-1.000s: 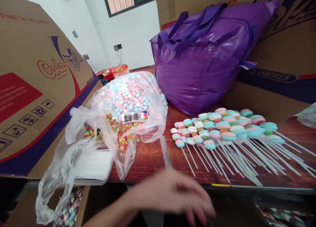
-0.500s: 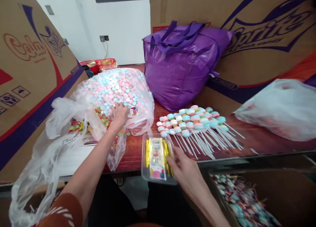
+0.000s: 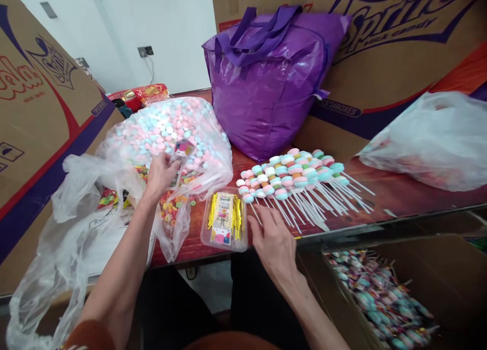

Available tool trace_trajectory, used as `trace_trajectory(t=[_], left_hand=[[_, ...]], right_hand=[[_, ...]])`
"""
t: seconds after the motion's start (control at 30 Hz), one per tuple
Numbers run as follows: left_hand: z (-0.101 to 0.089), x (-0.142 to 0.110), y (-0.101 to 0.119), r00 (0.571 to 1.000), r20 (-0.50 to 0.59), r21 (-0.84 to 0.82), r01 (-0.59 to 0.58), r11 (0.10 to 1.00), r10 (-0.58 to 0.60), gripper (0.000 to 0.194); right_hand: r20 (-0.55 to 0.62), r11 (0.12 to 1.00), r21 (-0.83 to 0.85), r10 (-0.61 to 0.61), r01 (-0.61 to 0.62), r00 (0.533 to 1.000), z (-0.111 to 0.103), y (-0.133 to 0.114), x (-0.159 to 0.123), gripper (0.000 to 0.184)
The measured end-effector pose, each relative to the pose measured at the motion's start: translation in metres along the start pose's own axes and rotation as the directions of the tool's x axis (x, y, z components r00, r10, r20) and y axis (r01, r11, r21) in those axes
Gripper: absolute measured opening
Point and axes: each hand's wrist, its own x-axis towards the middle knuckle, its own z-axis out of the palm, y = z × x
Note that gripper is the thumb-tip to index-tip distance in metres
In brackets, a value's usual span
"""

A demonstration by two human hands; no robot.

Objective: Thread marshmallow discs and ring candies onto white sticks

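My left hand (image 3: 163, 175) is closed on a small clear printed wrapper (image 3: 183, 148), over the near side of a big clear bag of pink, blue and white candies (image 3: 175, 119). My right hand (image 3: 274, 241) has its fingers stretched out, between a plastic tray and the sticks of the lollipops; nothing shows in its grip. The clear tray (image 3: 205, 238) holds gold twist ties (image 3: 238, 218) and a stack of printed wrappers (image 3: 221, 220). Several candy lollipops (image 3: 292, 175) on white sticks lie in a row on the table, to the right of the tray.
A purple tote bag (image 3: 266, 91) stands behind the lollipops. Cartons rise at left (image 3: 34, 121) and right (image 3: 380, 86). Coloured ring candies (image 3: 175, 205) lie in plastic at left. A white bag (image 3: 433, 142) sits at right; below the edge, a box holds wrapped lollipops (image 3: 380, 294).
My left hand has drawn back from the candy bag with a wrapper in it. The tray now rests on the table, and my right hand has let go of it and moved to the sticks.
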Motion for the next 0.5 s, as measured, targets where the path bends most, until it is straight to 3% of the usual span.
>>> trace_trajectory(t=[0.03, 0.07, 0.13, 0.2, 0.27, 0.37, 0.5], left_hand=[[-0.004, -0.006, 0.000, 1.000, 0.002, -0.231, 0.028, 0.973, -0.028, 0.023], [-0.007, -0.014, 0.002, 0.998, 0.030, -0.464, 0.060, 0.884, -0.052, 0.026], [-0.007, -0.037, 0.006, 0.981, 0.169, -0.759, 0.189, 0.624, -0.091, 0.036], [0.000, -0.064, 0.012, 0.946, 0.300, -0.846, 0.325, 0.424, -0.126, 0.043], [0.011, -0.088, 0.017, 0.916, 0.371, -0.870, 0.400, 0.288, -0.153, 0.046], [0.025, -0.112, 0.022, 0.892, 0.418, -0.880, 0.444, 0.166, -0.169, 0.047], [0.030, -0.123, 0.024, 0.893, 0.414, -0.902, 0.428, 0.053, -0.176, 0.044]], right_hand=[[-0.045, 0.998, 0.062, -0.018, 0.020, 0.999, -0.004, 0.002, -0.001, 0.025], [-0.075, 0.990, 0.138, -0.030, 0.041, 0.997, -0.007, 0.002, -0.001, 0.024], [-0.074, 0.943, 0.327, -0.040, 0.062, 0.996, -0.010, -0.006, 0.003, 0.022], [-0.008, 0.867, 0.498, -0.037, 0.037, 0.999, -0.007, -0.023, 0.011, 0.021], [0.064, 0.798, 0.602, -0.039, -0.008, 0.997, 0.000, -0.042, 0.020, 0.027], [0.100, 0.743, 0.669, -0.087, -0.002, 0.991, 0.015, -0.064, 0.026, 0.036], [0.015, 0.732, 0.677, -0.118, 0.076, 0.993, 0.026, -0.072, 0.022, 0.030]])
